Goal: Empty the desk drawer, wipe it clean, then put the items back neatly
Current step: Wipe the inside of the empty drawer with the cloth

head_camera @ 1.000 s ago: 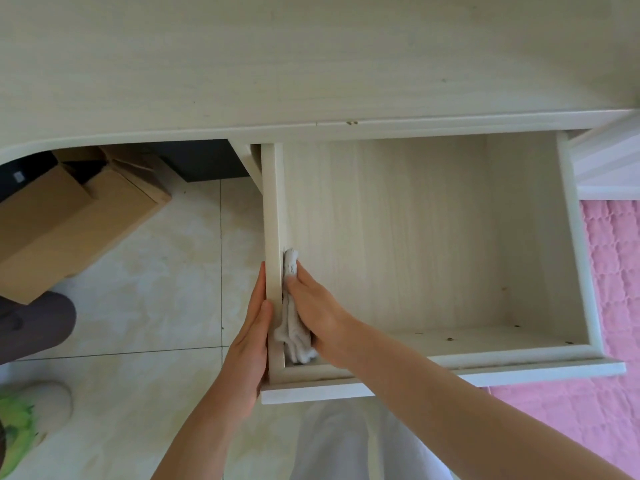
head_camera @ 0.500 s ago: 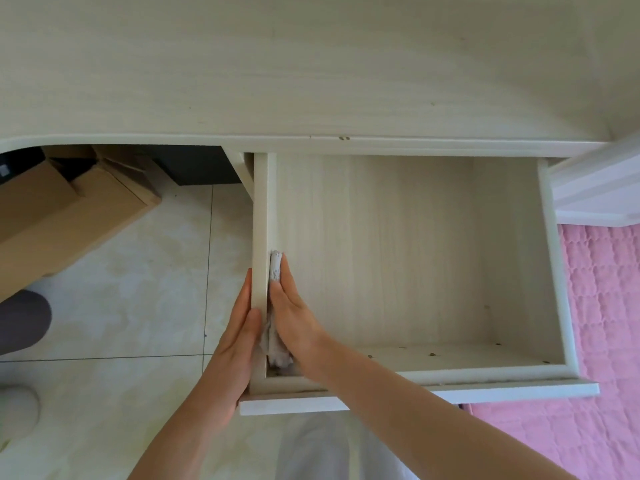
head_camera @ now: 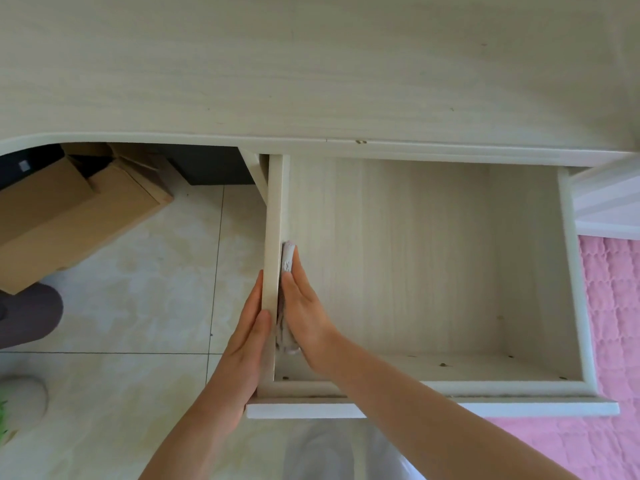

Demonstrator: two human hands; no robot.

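Observation:
The pale wooden drawer is pulled out from under the desk and holds nothing but my right hand and a cloth. A grey-white cloth lies flat against the inside of the drawer's left wall. My right hand presses the cloth to that wall with straight fingers. My left hand lies flat on the outside of the same wall, fingers straight, thumb on the top edge.
Under the desk at the left stands a cardboard box with a dark box behind it. A pink quilted cover lies to the right of the drawer. Pale floor tiles spread below left.
My right hand has flattened the cloth against the left wall and slid it a little toward the back. The left hand stays on the outside of the wall.

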